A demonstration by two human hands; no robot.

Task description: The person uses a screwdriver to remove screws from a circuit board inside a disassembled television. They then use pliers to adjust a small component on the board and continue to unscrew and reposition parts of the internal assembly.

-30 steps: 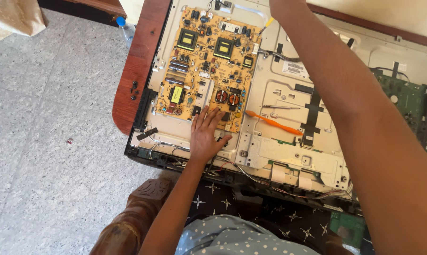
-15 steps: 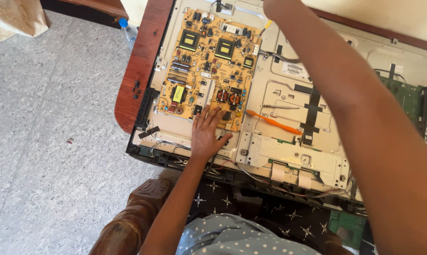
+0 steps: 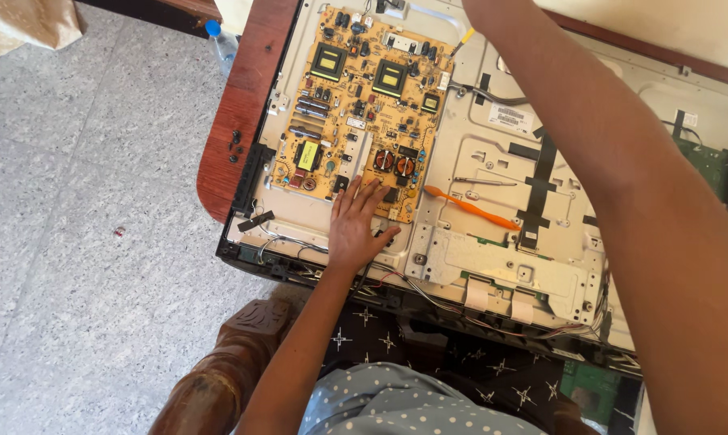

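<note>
yellow circuit board (image 3: pixel 362 105) lies under left hand (image 3: pixel 356 225), fingers spread flat.

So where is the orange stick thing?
In the head view, the orange pry tool lies on the metal back panel, just right of the yellow circuit board and the left hand, untouched by either hand.

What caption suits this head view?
Left hand flat on a yellow circuit board in an opened television back; orange tool beside.
</note>
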